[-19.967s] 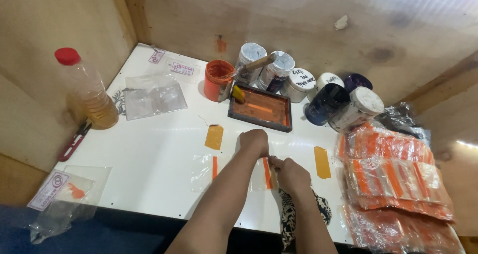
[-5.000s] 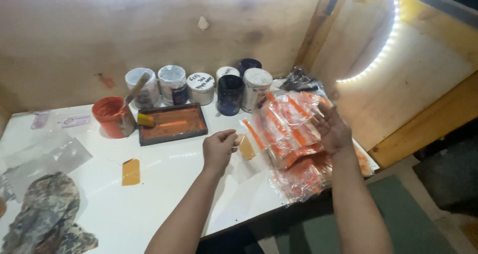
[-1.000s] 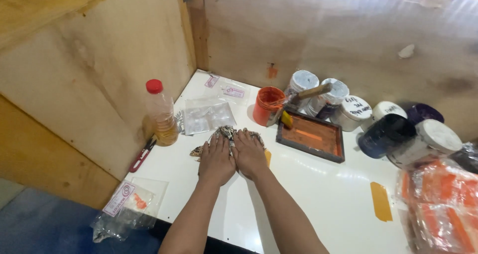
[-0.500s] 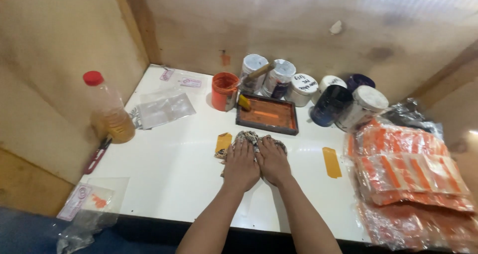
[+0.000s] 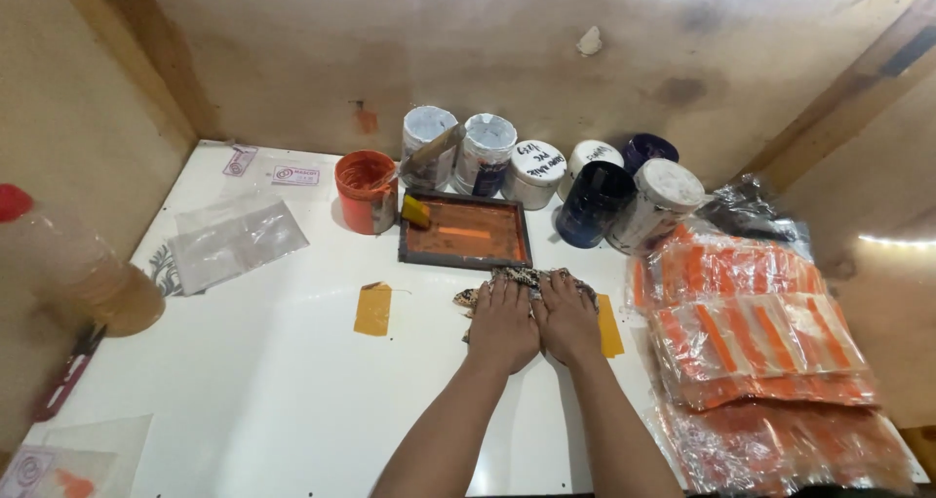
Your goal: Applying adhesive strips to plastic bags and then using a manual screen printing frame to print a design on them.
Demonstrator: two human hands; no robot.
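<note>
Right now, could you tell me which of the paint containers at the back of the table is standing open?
The orange tub at the left end of the row, beside the printing frame. It has no lid, so orange paint shows inside; the other jars are capped.

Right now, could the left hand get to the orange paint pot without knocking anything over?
Probably yes. The left hand lies flat on the patterned cloth, and bare white table runs up-left to the orange paint pot. Only the flat yellow tag lies near that path; the framed tray sits to the right.

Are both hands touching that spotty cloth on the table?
Touching. The head view shows the left hand and right hand pressed flat, side by side, on the patterned cloth, which pokes out past the fingertips on the white table.
</note>
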